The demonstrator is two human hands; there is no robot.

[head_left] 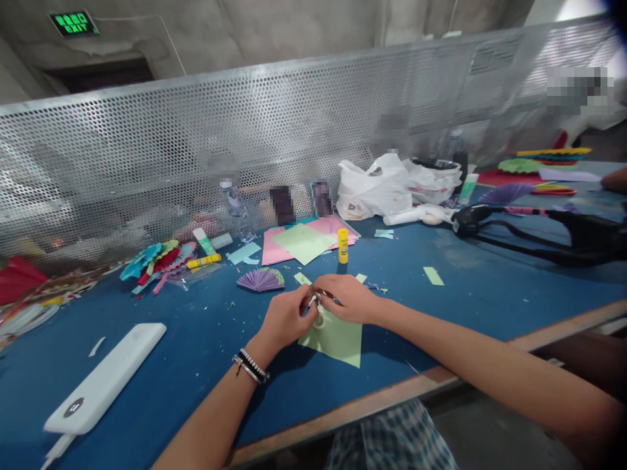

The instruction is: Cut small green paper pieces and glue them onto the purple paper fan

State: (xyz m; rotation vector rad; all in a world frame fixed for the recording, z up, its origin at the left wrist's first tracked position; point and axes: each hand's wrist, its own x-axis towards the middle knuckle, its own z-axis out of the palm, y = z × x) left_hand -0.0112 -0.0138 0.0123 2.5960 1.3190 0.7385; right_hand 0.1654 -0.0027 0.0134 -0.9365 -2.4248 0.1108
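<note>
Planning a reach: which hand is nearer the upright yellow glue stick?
Right. The right hand is just in front of the yellow glue stick; the left hand sits farther left.

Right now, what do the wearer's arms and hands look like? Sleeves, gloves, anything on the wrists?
Both forearms are bare: no sleeves in view, no gloves. The left hand has stacked bracelets at the wrist, one of dark and light beads, one a thin silvery band. The right hand has nothing on its wrist. Rings on the fingers: too small to tell.
</note>
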